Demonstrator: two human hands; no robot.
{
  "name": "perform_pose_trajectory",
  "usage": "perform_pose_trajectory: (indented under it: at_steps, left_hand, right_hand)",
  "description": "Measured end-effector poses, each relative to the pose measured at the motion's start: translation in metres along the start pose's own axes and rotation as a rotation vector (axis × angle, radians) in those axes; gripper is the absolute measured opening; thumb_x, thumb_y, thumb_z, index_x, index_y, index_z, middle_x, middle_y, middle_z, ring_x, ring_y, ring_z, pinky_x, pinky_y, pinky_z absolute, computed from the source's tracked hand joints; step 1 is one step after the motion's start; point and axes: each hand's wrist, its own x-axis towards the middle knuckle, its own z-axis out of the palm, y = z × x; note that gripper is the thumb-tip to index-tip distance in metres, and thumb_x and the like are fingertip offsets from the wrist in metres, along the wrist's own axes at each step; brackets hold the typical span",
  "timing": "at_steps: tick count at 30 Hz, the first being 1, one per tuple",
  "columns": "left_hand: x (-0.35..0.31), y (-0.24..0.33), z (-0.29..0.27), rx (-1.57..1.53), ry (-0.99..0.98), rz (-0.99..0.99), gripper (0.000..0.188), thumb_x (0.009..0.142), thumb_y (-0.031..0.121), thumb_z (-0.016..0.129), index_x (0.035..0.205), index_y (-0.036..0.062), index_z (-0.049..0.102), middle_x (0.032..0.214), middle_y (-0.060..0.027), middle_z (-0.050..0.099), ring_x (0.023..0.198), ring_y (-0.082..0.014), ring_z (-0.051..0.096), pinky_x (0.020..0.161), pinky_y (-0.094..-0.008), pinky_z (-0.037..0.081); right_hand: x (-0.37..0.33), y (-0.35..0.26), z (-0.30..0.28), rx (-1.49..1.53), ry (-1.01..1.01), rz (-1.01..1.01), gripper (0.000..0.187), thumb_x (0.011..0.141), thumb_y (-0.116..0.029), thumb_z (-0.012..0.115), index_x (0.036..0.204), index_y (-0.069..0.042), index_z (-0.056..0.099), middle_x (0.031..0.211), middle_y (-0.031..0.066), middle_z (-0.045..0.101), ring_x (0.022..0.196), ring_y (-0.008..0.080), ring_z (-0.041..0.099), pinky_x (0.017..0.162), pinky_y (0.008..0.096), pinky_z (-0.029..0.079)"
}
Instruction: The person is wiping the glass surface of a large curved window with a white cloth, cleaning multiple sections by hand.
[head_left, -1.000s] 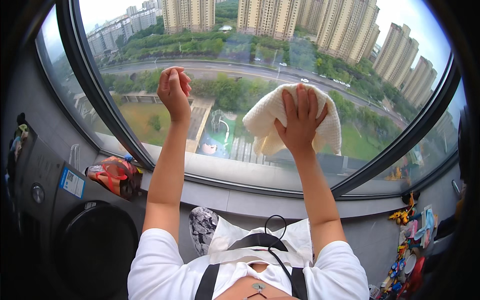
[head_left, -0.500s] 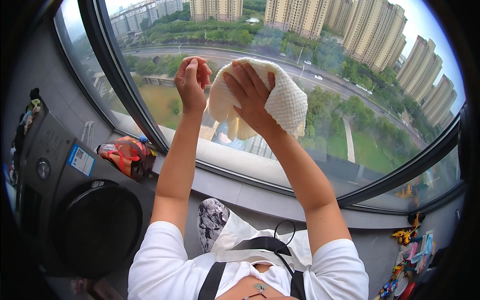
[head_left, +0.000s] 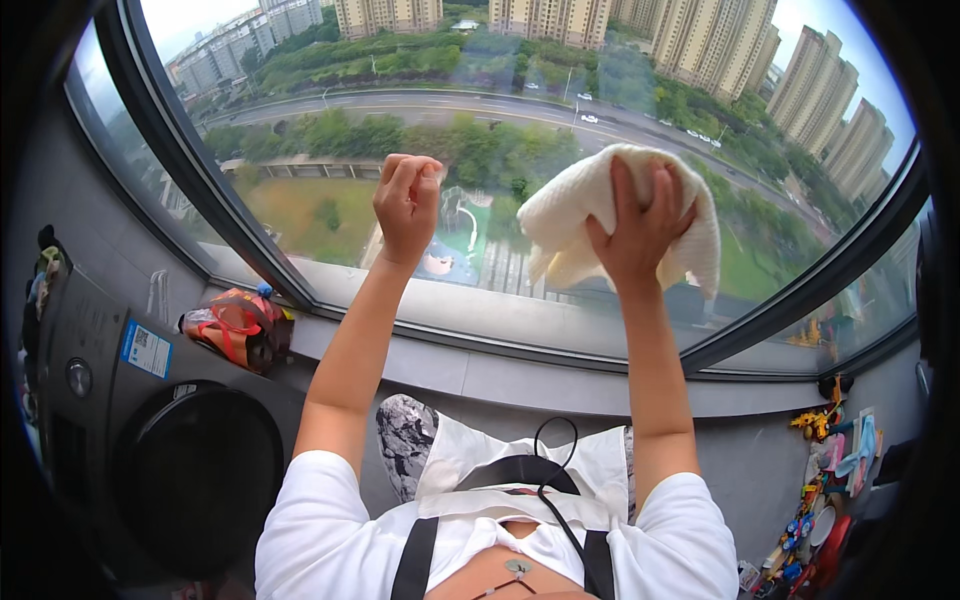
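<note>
White cloth [head_left: 560, 215]: textured, draped, under your right hand's [head_left: 640, 225] spread fingers
Left hand [head_left: 408, 205]: your loose fist, contents hidden
Window [head_left: 500, 130]: smooth glass, far

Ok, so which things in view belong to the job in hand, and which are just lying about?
Belonging to the job:
- white cloth, under the spread right hand
- window, behind the cloth

The left hand is curled, without the cloth.

Just about:
- orange-and-red bag, by the window's lower left corner
- dark front-loading machine
- toys, right
</note>
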Motion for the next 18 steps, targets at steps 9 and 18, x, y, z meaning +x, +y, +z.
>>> perform_pose_trajectory:
  at_steps: [9,18]
  left_hand:
    - [-0.010,-0.017,0.007,-0.003,0.133,-0.028,0.012,0.088,0.002,0.048,0.080,0.0026,0.058,0.075,-0.0017,0.053,0.050,-0.0068,0.040,0.046,-0.0223,0.033]
    - [-0.012,-0.021,-0.002,-0.090,0.092,-0.137,0.010,0.086,0.001,0.052,0.079,0.0029,0.058,0.072,-0.0019,0.052,0.055,-0.0087,0.039,0.049,-0.0236,0.032]
  right_hand:
    - [0.079,-0.046,-0.004,0.055,0.107,-0.223,0.062,0.058,-0.031,0.075,0.118,-0.029,0.058,0.130,-0.0027,0.048,0.124,0.0208,0.043,0.101,0.0563,0.018]
    - [-0.069,-0.008,0.011,-0.019,-0.253,-0.397,0.065,0.065,-0.032,0.072,0.127,-0.034,0.052,0.135,-0.0088,0.046,0.129,0.0110,0.038,0.114,0.0472,0.002]
